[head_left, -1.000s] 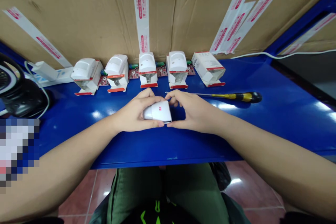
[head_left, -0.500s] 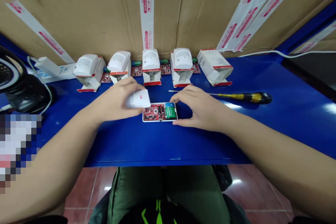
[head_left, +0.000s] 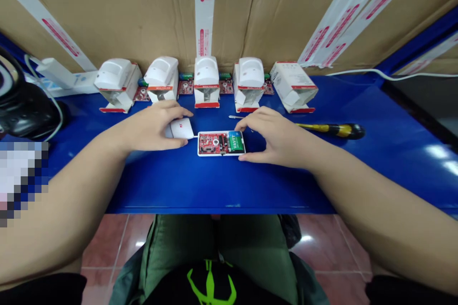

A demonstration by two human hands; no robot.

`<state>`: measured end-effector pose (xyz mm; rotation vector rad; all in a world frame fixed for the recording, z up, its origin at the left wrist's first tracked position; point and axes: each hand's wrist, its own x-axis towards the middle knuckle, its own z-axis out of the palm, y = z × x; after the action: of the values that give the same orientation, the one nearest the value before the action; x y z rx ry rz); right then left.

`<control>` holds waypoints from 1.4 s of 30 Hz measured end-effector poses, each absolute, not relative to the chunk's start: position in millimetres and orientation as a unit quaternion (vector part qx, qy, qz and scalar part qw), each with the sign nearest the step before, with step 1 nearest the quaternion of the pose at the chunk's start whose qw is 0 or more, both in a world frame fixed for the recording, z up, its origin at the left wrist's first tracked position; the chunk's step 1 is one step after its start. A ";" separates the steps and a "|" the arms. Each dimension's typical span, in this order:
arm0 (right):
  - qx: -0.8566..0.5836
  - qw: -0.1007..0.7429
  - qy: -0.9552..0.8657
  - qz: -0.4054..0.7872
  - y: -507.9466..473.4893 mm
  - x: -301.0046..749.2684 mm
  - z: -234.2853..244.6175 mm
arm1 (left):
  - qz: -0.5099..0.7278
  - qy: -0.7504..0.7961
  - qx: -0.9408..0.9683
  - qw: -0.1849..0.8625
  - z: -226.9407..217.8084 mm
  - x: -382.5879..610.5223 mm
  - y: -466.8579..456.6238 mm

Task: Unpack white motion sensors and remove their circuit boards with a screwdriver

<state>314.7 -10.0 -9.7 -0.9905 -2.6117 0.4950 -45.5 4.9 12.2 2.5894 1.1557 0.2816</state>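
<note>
My left hand (head_left: 152, 128) rests over a white plastic sensor cover (head_left: 182, 128), its fingers on top and its thumb along the near side. To the right lies an open white sensor base (head_left: 221, 143) holding a red circuit board (head_left: 213, 143) and a green battery (head_left: 234, 142). My right hand (head_left: 275, 138) grips that base at its right end, with fingers at the far edge and thumb at the near edge. The cover sits just left of the base, apart from it or barely touching.
Several white motion sensors (head_left: 206, 71) stand on open boxes along the blue metal table's (head_left: 171, 186) back, with red circuit boards between them. A yellow-and-black screwdriver (head_left: 331, 129) lies to the right. A black object (head_left: 23, 109) sits far left, before a cardboard wall (head_left: 107, 14).
The white cover has moved left and down onto the table, away from the base, which is now uncovered. My right hand has shifted to the base's right end.
</note>
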 end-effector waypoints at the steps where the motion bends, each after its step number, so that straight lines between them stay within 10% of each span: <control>1: -0.346 0.151 -0.909 0.176 -9.6 315.3 -9.7 | 0.115 0.387 0.904 0.142 11.4 -44.4 5.3; 42: -0.418 0.203 -0.841 0.275 -37.3 294.0 -4.3 | 0.158 0.361 0.913 0.105 -1.5 5.4 -21.1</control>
<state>294.0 -37.3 -4.3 -1.1670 -2.3479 0.7687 5.4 -21.1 -1.5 2.6927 1.0629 0.4658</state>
